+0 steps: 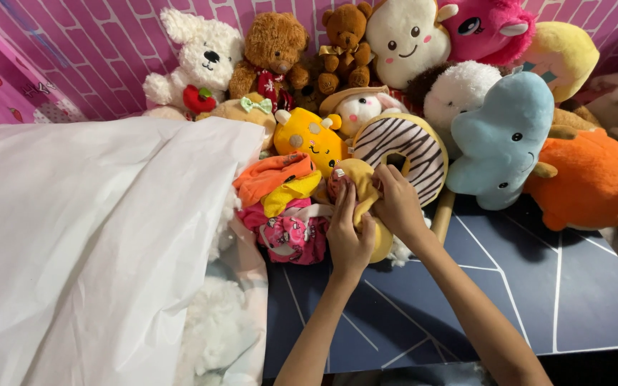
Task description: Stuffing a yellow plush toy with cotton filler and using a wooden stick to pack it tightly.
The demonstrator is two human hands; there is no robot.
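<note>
Your left hand (348, 239) and right hand (395, 204) both clamp the half-limp yellow plush (365, 189); white stuffing (216, 336) waits in the bag.

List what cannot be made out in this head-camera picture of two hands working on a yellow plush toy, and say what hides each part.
- Yellow plush toy: mostly covered by the left hand and right hand; its shape is unclear.
- White bag: cut off by the left and bottom edges.
- Orange plush: cut off by the right edge.
- Brown bear: lower body hidden by toys in front.
</note>
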